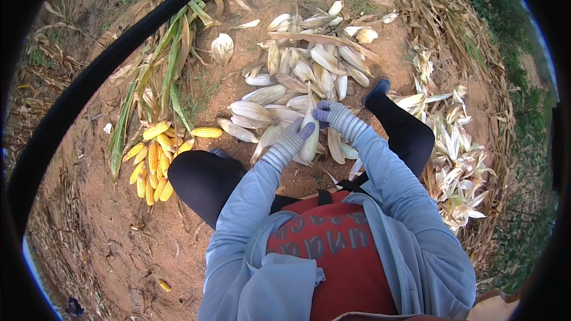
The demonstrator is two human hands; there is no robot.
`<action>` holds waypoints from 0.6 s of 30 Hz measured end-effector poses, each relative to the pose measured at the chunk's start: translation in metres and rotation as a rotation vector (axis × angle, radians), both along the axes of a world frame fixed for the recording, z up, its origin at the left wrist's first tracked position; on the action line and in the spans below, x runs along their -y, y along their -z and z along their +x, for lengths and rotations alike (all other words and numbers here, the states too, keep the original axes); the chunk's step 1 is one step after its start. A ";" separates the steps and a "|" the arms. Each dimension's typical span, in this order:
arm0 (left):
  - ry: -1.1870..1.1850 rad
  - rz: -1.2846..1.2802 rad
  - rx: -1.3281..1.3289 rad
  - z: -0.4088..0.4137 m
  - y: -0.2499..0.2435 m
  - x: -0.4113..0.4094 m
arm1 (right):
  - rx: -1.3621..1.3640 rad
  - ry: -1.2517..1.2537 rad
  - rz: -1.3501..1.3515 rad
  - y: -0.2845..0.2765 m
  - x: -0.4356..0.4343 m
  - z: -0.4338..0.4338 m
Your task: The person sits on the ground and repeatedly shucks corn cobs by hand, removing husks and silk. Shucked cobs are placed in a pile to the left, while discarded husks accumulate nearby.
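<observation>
Between my two gloved hands an unhusked ear of corn stands with its tip pointing away from me. My left hand, in a striped knit glove, grips the ear's lower left side. Higher up on the right, my right hand has its fingers at the husk near the tip; whether they pinch the husk is hard to make out. Just beyond lies a heap of dry corn ears in pale husks, some of them under and around my hands.
Husked yellow cobs are piled left of my knee, beside green and dry corn stalks. Stripped husks lie in a heap on the right. A small cob rests on the bare soil. A dark strap or cable crosses the upper left.
</observation>
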State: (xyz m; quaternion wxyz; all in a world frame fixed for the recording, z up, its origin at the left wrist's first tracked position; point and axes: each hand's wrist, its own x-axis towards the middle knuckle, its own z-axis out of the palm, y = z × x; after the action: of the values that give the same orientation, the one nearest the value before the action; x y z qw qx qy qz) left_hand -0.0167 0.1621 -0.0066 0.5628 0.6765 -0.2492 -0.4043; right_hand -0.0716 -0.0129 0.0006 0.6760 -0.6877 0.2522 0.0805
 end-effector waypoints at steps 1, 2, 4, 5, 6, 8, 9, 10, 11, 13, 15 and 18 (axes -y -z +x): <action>-0.003 -0.024 -0.022 0.000 0.003 0.001 | -0.003 0.009 0.032 -0.001 0.001 0.000; -0.007 -0.047 -0.043 -0.001 0.005 0.001 | -0.003 0.008 0.015 -0.002 0.001 -0.001; -0.028 -0.038 -0.025 -0.004 -0.003 0.001 | -0.004 0.009 -0.016 -0.002 0.002 -0.002; -0.038 -0.034 -0.015 -0.006 -0.007 0.002 | 0.012 -0.002 -0.040 -0.002 0.002 -0.003; -0.068 0.031 0.046 -0.007 -0.011 0.003 | 0.028 -0.012 -0.063 -0.005 0.001 -0.005; -0.125 0.162 0.168 -0.006 -0.015 0.006 | 0.073 -0.049 -0.102 0.008 0.001 -0.010; -0.116 0.163 0.172 -0.005 -0.012 0.006 | 0.090 -0.042 -0.129 0.008 -0.003 -0.012; -0.106 0.165 0.176 -0.002 -0.005 0.007 | 0.106 -0.033 -0.156 0.008 -0.009 -0.013; -0.095 0.166 0.180 0.000 -0.001 0.008 | 0.122 -0.024 -0.184 0.007 -0.012 -0.014; -0.112 0.202 0.224 0.000 0.004 0.011 | 0.121 -0.031 -0.200 0.006 -0.013 -0.016; -0.141 0.205 0.277 -0.002 0.011 0.013 | 0.137 -0.064 -0.279 0.001 -0.013 -0.018; -0.180 0.158 0.264 0.000 0.018 0.013 | 0.063 -0.089 -0.376 -0.038 -0.030 -0.015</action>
State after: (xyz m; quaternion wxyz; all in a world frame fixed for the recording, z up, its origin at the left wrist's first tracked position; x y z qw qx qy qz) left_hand -0.0167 0.1491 -0.0251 0.5040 0.7855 -0.2268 -0.2784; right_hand -0.0868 0.0172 0.0391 0.5389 -0.8145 0.2110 0.0402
